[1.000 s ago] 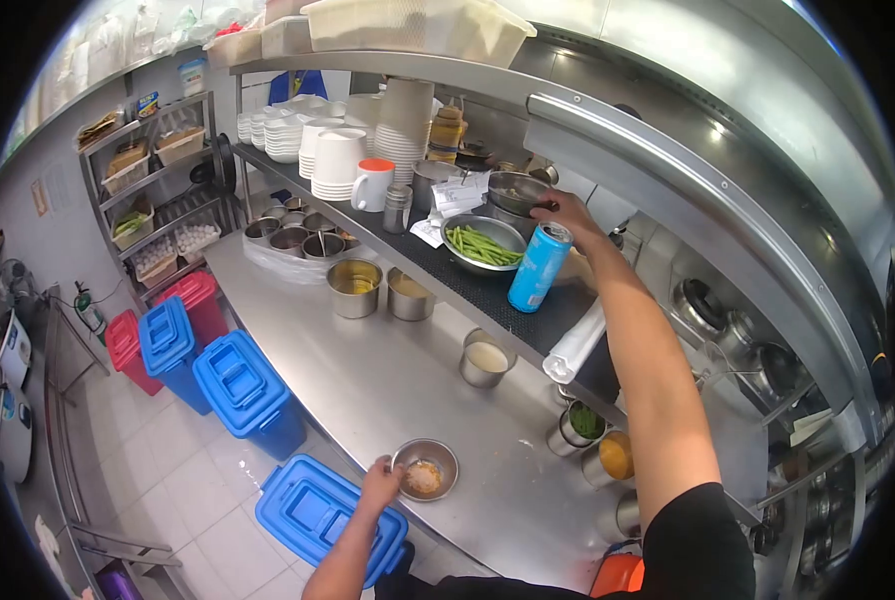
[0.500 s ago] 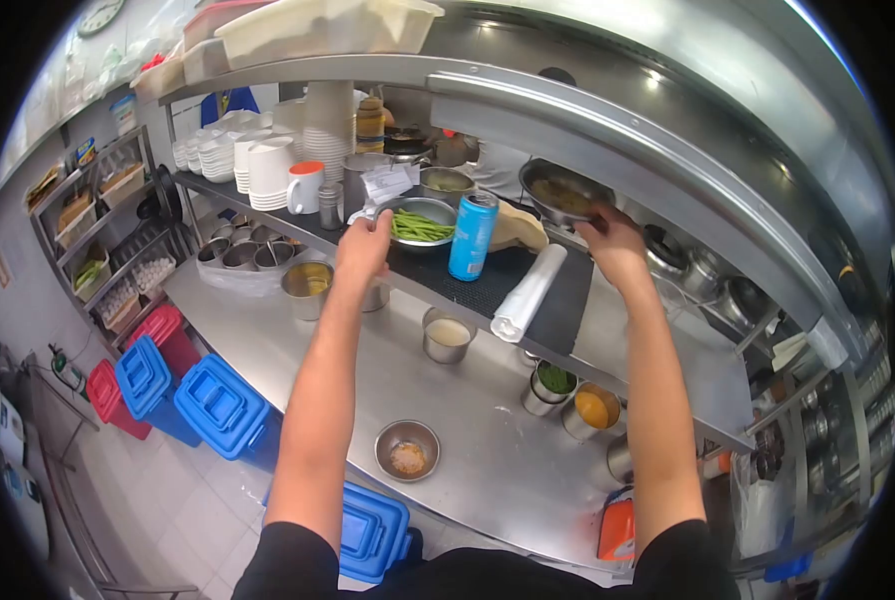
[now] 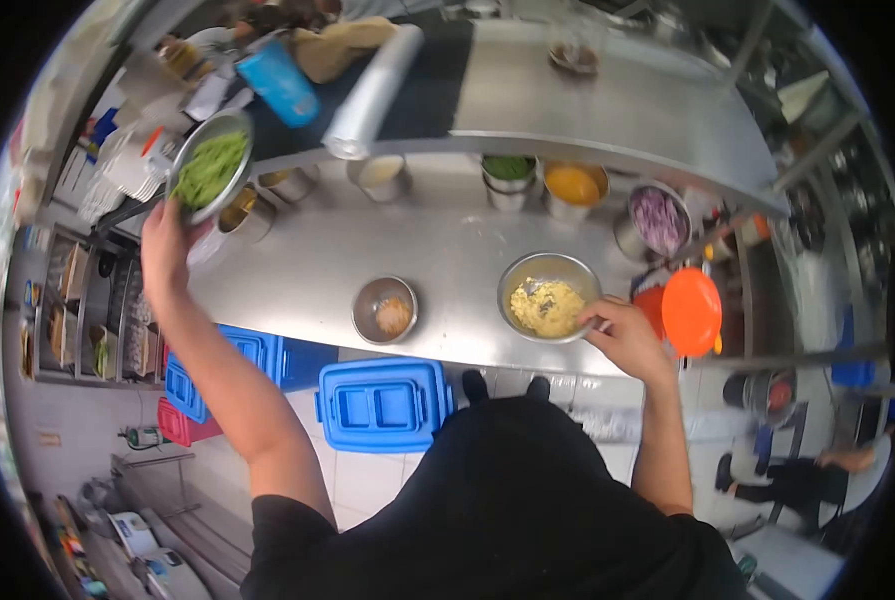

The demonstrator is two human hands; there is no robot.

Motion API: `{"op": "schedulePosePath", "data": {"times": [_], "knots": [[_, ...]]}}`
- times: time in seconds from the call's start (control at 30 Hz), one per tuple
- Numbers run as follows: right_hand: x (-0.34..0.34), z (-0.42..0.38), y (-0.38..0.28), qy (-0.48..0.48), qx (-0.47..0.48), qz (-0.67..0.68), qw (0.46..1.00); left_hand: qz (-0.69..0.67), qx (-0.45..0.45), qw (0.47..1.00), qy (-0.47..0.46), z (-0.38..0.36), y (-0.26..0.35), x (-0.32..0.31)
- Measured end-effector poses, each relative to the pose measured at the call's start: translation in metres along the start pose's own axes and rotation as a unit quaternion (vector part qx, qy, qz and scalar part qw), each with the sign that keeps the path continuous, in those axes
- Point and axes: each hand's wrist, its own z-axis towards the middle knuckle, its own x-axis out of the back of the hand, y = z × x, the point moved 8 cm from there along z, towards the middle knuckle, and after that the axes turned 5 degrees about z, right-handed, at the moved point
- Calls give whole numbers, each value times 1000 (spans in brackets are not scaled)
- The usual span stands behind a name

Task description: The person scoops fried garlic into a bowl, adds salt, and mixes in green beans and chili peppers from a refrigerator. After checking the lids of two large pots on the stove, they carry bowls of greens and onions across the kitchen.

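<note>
My left hand point(image 3: 170, 245) grips the rim of a metal bowl point(image 3: 241, 178), which is tilted at the left end of the raised shelf. Long green beans point(image 3: 210, 168) fill it. On the right, my right hand point(image 3: 629, 338) pinches the rim of another metal bowl point(image 3: 557, 265) over the steel counter. Crumbly yellow food point(image 3: 547, 306) that looks finely chopped lies in that one. Between my hands stands a smaller metal bowl point(image 3: 369, 297) with a little pale pink and orange food at its bottom.
On the shelf are a blue can point(image 3: 279, 82) and a white plastic roll point(image 3: 372, 95). Below it stand metal pots, one with orange liquid point(image 3: 573, 185), another with chopped purple onion point(image 3: 657, 218). An orange lid point(image 3: 691, 312) is at right. Blue lidded bins point(image 3: 385, 405) stand by the counter's near edge.
My view has tilted down. My left hand has taken the bean bowl off the shelf top. My right hand has come down from the shelf's far right to the counter, with a bowl in it.
</note>
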Motion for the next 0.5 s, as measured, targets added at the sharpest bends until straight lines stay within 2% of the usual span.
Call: {"op": "schedulePosePath", "data": {"times": [0.13,0.17,0.2,0.27,0.3,0.4,0.47,0.5], "knots": [[-54,-11,142,59,-27,1,998,16,47,998,-31,-88,-42,9],[-59,-15,160,77,-28,8,997,9,87,996,-34,-107,-62,9],[-60,-17,163,67,-39,-26,997,2,128,991,-34,-124,-82,8],[-57,-16,154,43,-55,-96,993,19,137,990,-22,-162,-94,-16],[-54,-17,146,19,-59,-87,994,7,144,988,-55,-176,-101,-33],[-23,-18,103,5,-110,-245,963,-55,198,974,-99,-219,-124,-83],[-30,-2,96,34,-51,-255,965,-53,214,967,-128,-233,-150,-104],[-36,5,95,49,-20,-261,964,-49,221,965,-134,-243,-137,-121]]}}
